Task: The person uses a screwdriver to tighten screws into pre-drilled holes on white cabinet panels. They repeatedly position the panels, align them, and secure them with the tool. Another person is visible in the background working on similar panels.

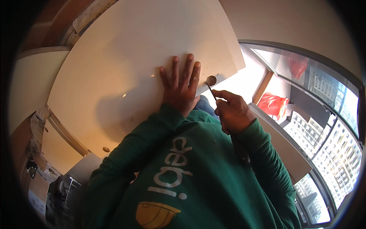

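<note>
The left hand lies flat on a large white board, fingers spread, holding nothing, near its right edge. The right hand has its fingers clamped on a thin screwdriver; its long axis runs up-left, tip toward a round metal fitting at the board's edge. The board looks stiff, smooth and probably heavy, best gripped by its edges.

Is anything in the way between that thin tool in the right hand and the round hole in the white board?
Nothing visible. The thin tool in the right hand points straight at the round hole; the left hand lies flat beside it.
</note>
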A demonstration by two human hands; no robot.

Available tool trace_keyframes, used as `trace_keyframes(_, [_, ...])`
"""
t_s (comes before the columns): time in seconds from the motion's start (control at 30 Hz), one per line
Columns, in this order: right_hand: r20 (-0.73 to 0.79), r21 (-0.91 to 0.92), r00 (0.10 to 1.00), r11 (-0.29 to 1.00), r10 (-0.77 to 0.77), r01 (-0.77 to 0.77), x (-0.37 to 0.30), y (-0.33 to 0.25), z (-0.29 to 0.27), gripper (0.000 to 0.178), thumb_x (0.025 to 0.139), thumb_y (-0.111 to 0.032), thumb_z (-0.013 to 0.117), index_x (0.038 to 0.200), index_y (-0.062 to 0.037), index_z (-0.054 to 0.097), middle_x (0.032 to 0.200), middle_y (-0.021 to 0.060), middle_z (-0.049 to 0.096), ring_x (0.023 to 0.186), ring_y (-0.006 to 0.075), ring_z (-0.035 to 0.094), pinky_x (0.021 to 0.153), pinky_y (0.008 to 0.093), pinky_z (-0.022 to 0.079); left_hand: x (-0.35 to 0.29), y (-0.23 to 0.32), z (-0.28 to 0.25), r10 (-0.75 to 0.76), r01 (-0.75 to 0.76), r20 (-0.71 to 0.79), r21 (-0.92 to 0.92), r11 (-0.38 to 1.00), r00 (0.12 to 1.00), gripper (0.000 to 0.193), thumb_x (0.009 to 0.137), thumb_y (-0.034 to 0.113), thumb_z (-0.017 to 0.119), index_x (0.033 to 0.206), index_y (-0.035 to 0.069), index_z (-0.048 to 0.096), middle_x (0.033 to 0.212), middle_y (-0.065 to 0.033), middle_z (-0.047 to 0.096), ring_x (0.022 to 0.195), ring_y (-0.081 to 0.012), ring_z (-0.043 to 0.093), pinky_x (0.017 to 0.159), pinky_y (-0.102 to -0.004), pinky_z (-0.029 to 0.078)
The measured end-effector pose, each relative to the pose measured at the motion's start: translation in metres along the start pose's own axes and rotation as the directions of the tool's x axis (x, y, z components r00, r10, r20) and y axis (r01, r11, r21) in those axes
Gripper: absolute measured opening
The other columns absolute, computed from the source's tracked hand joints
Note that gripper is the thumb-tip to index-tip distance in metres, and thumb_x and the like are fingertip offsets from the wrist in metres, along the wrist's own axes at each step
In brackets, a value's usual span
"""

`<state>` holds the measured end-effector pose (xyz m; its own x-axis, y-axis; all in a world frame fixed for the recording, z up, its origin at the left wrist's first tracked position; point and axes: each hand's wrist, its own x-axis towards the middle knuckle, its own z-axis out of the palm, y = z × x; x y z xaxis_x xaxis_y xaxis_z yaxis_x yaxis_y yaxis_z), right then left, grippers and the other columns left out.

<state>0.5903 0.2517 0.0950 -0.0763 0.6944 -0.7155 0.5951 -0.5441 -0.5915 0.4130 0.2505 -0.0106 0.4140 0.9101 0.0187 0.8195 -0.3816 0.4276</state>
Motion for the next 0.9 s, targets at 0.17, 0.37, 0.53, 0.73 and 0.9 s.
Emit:
trace_keyframes(0.17, [0.112,0.303,0.922,0.871,0.37,-0.386,-0.005,-0.026,-0.005,0.041,0.102,-0.012,0.047,0.138,0.0023,0.06,0.076,0.0061,0.063,0.041,0.0101,0.053,0.041,0.0276,0.046,0.002,-0.005,-0.002,-0.016,0.017,0.025,-0.016,1.0,1.0,0.118,0.06,0.039,0.097,0.16,0.014,0.038,0.17,-0.0117,0.029,0.156,-0.0463,0.022,0.114,-0.0796,0.022])
trace_keyframes(0.37, [0.019,-0.098,0.982,0.977,-0.189,0.19,-0.012,0.013,0.0,0.043,0.096,-0.012,0.049,0.133,0.0045,0.064,0.069,0.0073,0.065,0.043,0.0128,0.057,0.044,0.0303,0.048,-0.002,-0.002,0.004,-0.012,0.012,0.003,-0.011,1.0,1.0,0.122,0.06,0.039,0.098,0.161,0.014,0.035,0.171,-0.0115,0.028,0.156,-0.0454,0.023,0.115,-0.0791,0.021])
trace_keyframes(0.53, [0.058,0.102,0.965,0.96,0.257,-0.262,0.0,-0.031,-0.008,0.041,0.098,-0.014,0.048,0.133,0.0018,0.065,0.073,0.0078,0.066,0.045,0.0127,0.058,0.044,0.0307,0.049,0.001,0.002,-0.002,-0.031,0.033,0.057,-0.041,0.999,0.998,0.12,0.062,0.037,0.098,0.161,0.015,0.034,0.171,-0.0116,0.027,0.156,-0.046,0.023,0.115,-0.0786,0.02])
trace_keyframes(0.73, [0.028,-0.181,0.999,0.983,0.026,-0.02,0.006,0.016,-0.005,0.041,0.095,-0.011,0.051,0.131,0.0024,0.064,0.093,0.0214,0.074,0.075,0.0311,0.073,0.07,0.0427,0.059,0.002,0.001,-0.003,-0.022,0.025,0.063,-0.046,0.999,0.998,0.117,0.062,0.035,0.097,0.16,0.012,0.036,0.172,-0.0106,0.025,0.158,-0.0443,0.019,0.117,-0.0785,0.019])
trace_keyframes(0.9, [0.14,-0.516,0.989,0.848,-0.053,0.119,0.005,-0.003,-0.023,0.041,0.092,-0.005,0.055,0.131,0.006,0.061,0.087,0.024,0.071,0.078,0.0406,0.071,0.076,0.0472,0.058,0.003,-0.004,-0.005,-0.029,0.032,0.068,-0.051,0.998,0.997,0.118,0.065,0.038,0.097,0.161,0.014,0.034,0.171,-0.0103,0.027,0.156,-0.0452,0.021,0.116,-0.0784,0.016])
